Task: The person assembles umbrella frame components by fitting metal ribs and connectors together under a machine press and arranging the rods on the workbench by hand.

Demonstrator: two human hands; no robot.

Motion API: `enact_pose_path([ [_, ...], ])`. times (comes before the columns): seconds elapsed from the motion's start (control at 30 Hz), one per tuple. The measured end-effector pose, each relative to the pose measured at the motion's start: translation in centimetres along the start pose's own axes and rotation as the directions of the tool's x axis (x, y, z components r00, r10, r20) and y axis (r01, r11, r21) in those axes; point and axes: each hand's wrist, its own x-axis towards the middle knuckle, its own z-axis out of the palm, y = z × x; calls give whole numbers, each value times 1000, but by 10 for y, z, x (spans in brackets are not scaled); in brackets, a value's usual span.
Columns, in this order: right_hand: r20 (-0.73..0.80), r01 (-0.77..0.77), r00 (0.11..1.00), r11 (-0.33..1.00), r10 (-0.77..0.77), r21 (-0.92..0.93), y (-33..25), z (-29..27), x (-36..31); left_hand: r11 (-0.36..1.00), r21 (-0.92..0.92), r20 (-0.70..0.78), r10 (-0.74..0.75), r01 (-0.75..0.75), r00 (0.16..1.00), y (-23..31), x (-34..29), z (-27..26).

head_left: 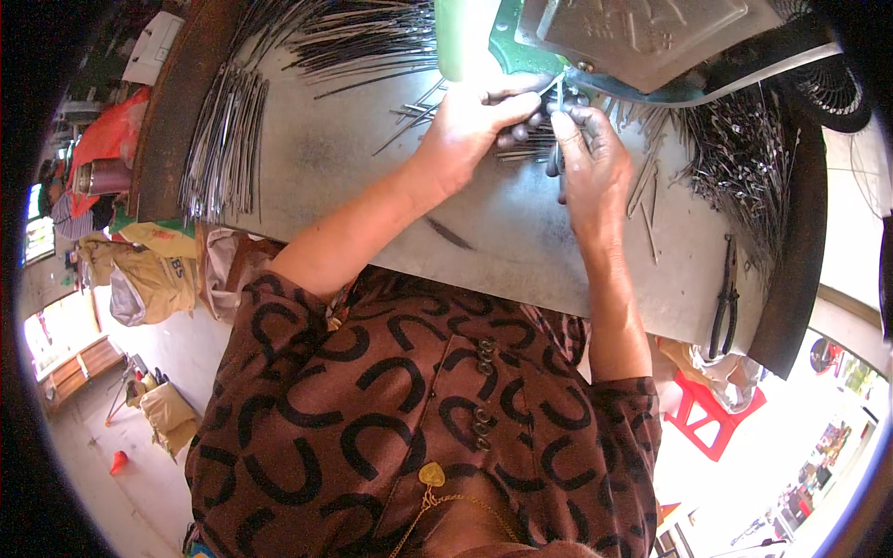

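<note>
Under a bright lamp at the green machine [507,51], both my hands work close together. My left hand [470,126] is closed, thumb and forefinger pinching a thin metal rod [552,85] that slants up toward the machine. My right hand [595,167], closed too, pinches a short, pale, thin piece [560,97] standing roughly upright; glare hides its exact shape. The fingertips of both hands look dark. Beneath them lie several short metal rods [526,154] on the grey metal tabletop [344,139], partly covered by my fingers.
Long dark rods [363,42] are heaped at the back, and a bundle of rods [228,144] lies at the left. Thin pieces with looped ends [744,153] are piled at the right. Black-handled pliers [724,302] rest near the right edge. A red stool [712,418] stands below.
</note>
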Motion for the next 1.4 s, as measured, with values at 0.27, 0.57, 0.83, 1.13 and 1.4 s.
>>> enact_pose_path([
  [0.27,230,-279,943,948,241,153,-14,-18,10,404,788,224,515,-465,827,13,6,-17],
  [0.57,261,-219,940,975,221,-35,-22,-23,-4,976,130,106,159,-172,982,12,-4,-9],
  [0.83,195,-317,925,383,326,868,4,-11,-45,985,145,131,69,-88,989,1,-35,-5],
  [1.13,339,77,940,992,-38,-104,-18,-28,-65,-189,968,249,697,-163,672,15,14,-103],
  [1.4,333,337,904,926,-268,-170,-5,-13,-67,-261,955,283,656,-142,700,11,21,-108],
])
